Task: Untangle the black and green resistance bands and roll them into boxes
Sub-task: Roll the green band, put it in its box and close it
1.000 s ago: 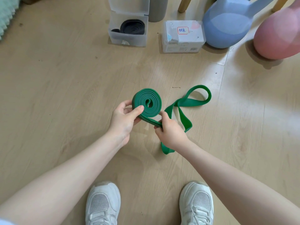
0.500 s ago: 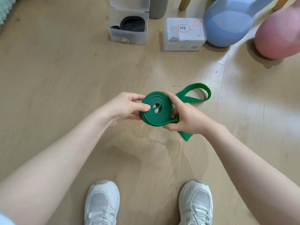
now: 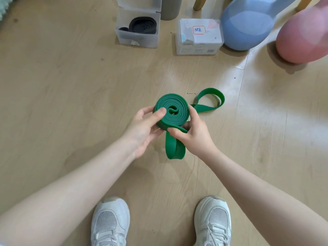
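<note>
The green resistance band point(image 3: 174, 108) is mostly wound into a flat coil held above the floor. My left hand point(image 3: 144, 126) grips the coil's left side, thumb pressed on its top face. My right hand point(image 3: 192, 133) grips the coil's right edge and pinches the loose strand leaving it. One slack loop hangs below the hands, and the band's end loop lies on the floor to the right. The black resistance band point(image 3: 142, 25) sits coiled inside an open clear box point(image 3: 137, 39) at the back. A closed clear box with a red-framed label point(image 3: 199, 37) stands to its right.
A blue kettlebell point(image 3: 248, 23) and a pink one point(image 3: 303, 36) stand at the back right. A grey cylinder point(image 3: 171, 8) and wooden chair legs are behind the boxes. My two white sneakers point(image 3: 110, 222) are at the bottom on the wooden floor.
The coil has grown by more turns and the floor loop has shortened. My right hand shifted from the coil's top right to its lower right, and a slack loop now hangs below.
</note>
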A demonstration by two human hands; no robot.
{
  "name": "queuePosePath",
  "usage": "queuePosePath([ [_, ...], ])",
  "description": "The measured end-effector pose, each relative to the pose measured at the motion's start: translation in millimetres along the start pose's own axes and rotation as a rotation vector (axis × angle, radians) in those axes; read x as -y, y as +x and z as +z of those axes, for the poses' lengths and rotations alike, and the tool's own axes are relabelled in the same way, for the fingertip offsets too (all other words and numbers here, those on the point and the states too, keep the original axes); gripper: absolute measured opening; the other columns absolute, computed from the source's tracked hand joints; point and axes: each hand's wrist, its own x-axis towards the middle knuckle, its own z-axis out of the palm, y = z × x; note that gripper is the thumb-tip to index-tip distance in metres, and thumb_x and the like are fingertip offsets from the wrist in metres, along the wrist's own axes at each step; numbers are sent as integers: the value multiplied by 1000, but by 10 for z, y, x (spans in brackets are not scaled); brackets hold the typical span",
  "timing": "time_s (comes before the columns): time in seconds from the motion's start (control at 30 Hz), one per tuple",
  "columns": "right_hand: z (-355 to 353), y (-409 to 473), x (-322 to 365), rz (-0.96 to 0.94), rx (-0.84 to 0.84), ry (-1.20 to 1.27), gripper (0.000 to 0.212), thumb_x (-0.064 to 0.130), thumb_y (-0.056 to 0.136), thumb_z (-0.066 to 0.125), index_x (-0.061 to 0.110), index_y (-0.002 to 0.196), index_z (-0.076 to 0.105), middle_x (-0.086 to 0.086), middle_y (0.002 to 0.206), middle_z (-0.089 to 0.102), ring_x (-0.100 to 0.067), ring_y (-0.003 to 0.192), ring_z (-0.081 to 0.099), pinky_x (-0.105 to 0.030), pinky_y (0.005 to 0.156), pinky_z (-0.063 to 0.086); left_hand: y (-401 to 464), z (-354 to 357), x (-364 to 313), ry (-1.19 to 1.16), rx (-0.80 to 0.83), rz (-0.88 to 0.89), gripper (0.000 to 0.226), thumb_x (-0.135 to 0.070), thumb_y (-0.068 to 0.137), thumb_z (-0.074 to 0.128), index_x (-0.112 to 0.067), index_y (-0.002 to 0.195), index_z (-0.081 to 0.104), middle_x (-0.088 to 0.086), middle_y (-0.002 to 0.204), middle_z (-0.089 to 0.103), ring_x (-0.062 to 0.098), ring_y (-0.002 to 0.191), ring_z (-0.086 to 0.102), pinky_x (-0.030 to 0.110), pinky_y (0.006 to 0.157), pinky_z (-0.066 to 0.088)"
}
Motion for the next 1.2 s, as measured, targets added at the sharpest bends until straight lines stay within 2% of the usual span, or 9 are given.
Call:
queuePosePath([
  [0.23,153,-129,-82,-4,-105,-31,79,24,75,74,10,138,29,3,89,71,-5,81,68,-29,74,56,-55,100,226,-47,-27,146,38,-3,87,59,-30,111,47,6,101,69,19,88,68,33,80,57],
  [0.4,183,-69,-142,71,-4,-147,108,60,61,66,21,145,10,-2,110,66,-15,100,64,-41,83,55,1,9,184,10,-30,168,44,-1,86,59,-28,118,47,3,91,69,15,77,68,27,70,58],
  [0.6,-33,-47,-176,13,235,-219,86,25,90,59,14,149,-3,1,110,69,-12,97,63,-26,87,48,40,-114,172,0,-29,188,46,3,86,58,-27,119,46,5,93,68,16,81,68,29,73,57],
  [0.77,89,-15,-257,-207,-42,-974,56,-2,72,66,3,126,52,-10,83,68,-30,64,64,-28,44,40,116,-149,116,-78,-106,201,43,2,88,55,-25,119,42,4,101,66,15,91,65,32,83,54],
  [0.83,328,0,-242,-253,12,-917,56,-9,70,58,-3,125,52,-19,107,66,-31,94,66,-31,63,53,170,-209,49,-52,-142,242,41,2,88,55,-20,121,43,1,102,65,14,92,64,32,87,52],
  [0.9,538,14,-307,-228,260,-872,58,6,93,42,-2,145,18,-18,150,31,-28,140,27,-36,112,29,233,-315,-28,38,-179,299,38,2,88,55,-17,119,47,-2,102,65,12,95,62,33,92,48],
  [0.93,549,31,-323,-200,350,-860,60,16,98,39,1,147,8,-15,155,17,-25,145,11,-34,118,13,269,-381,-51,72,-201,320,37,2,88,56,-17,119,48,-3,102,65,11,97,62,32,93,48],
  [1.07,142,210,-533,-62,64,-585,49,9,94,40,4,142,32,-14,153,24,-28,141,21,-31,114,15,413,-615,-93,19,-311,330,33,-1,89,56,-17,117,49,-6,103,64,12,100,60,29,89,48],
  [1.2,-299,438,-755,642,-278,-8,39,11,96,35,12,135,41,-6,123,49,-24,111,49,-35,98,38,589,-721,-125,-77,-368,309,33,-1,90,55,-10,121,49,-4,102,64,12,99,60,30,92,48],
])
